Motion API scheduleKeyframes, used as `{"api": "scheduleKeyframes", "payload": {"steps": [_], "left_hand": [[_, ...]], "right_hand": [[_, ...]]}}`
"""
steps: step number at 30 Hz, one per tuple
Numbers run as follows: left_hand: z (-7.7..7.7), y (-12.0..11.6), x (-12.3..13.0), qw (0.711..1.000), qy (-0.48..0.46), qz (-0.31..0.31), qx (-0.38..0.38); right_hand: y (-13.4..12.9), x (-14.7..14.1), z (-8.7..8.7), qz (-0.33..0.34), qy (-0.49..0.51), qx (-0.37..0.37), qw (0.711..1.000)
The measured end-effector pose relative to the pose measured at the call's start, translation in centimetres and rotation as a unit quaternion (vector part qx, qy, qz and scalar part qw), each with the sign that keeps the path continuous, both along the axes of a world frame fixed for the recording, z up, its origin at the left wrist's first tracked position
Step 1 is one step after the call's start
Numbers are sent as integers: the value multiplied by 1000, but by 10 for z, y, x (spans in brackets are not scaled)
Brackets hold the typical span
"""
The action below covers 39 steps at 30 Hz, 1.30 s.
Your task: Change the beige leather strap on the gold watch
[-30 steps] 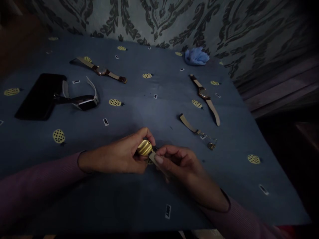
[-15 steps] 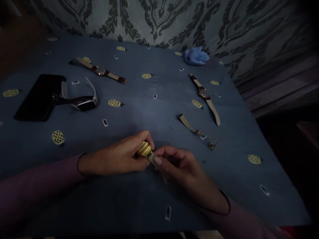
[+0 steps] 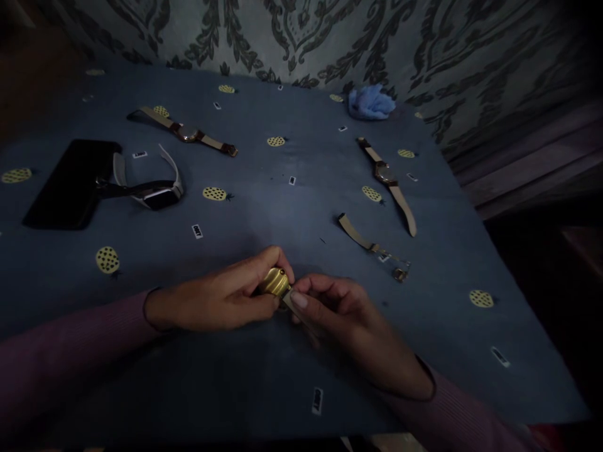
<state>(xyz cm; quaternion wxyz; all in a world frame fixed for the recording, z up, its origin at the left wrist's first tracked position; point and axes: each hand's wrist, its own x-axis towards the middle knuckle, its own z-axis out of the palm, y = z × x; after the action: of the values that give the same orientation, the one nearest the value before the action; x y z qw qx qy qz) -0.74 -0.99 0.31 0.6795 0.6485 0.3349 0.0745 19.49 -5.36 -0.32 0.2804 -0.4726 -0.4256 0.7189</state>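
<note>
Just off centre at 7 o'clock, the watch case (image 3: 275, 282) looks like polished gold-toned metal, glossy and smooth; its pale strap (image 3: 288, 301) looks matt. The black phone (image 3: 70, 183) at 9 o'clock has a smooth, dark surface. At 1 o'clock lies soft, crumpled blue cloth (image 3: 371, 103). The buckle (image 3: 400, 274) at 4 o'clock is shiny metal.

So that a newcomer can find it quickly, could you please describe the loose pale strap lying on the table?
On the blue tablecloth, look just beyond the right hand. The loose pale strap lies there, slightly curved, with thin metal parts trailing from its near end. Unlike the brown-and-beige watch farther back, it shows no watch face.
</note>
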Motion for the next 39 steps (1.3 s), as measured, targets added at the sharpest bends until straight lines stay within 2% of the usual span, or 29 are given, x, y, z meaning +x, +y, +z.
{"api": "scheduleKeyframes", "payload": {"steps": [27,39], "left_hand": [[3,1,8,999,-10,30,-31],[4,1,5,1000,12,20,17]], "right_hand": [[1,-2,-1,-15,14,6,1000],[-4,-7,-2,-58,-45,42,996]]}}
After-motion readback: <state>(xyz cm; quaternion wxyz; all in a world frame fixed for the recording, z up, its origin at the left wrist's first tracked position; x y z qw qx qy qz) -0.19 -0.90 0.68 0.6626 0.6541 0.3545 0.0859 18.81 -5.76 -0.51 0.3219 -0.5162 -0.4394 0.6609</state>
